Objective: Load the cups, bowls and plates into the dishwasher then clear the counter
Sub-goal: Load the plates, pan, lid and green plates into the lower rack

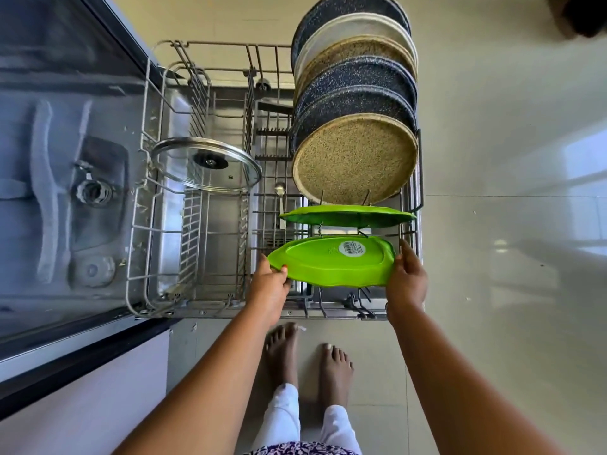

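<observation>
1. L fingers (278,270): thumb over the rim, the rest tucked under. We log them pinching the L end of the green plate (328,264).
2. R fingers (404,254): run up along the plate's R edge and clasp that end; thumb hidden.
3. L hand (269,285) & R hand (406,280): both reach in from the front of the rack (138,224), one per plate end.
4. Green plate: underside w/ round label faces up at us, tilted, over the rack's front R corner. We cannot tell if it sits in the tines.
5. 2nd green plate (348,215): just behind item 4, standing on edge in the tines.
6. Tan plate (354,159): next slot back, leaning. Behind it are dark plates (354,103), another tan one, a white plate (348,31) & one more dark, all close-packed in one row.
7. Spoon (280,189): L of the plate row, bowl end up.
8. Glass lid (207,165): rack's L half, tilted, knob toward us.
9. Rack: pulled out in front of the open tub (49,159).
10. Bare feet (282,349): on the floor (492,159), just in front of the rack.
</observation>
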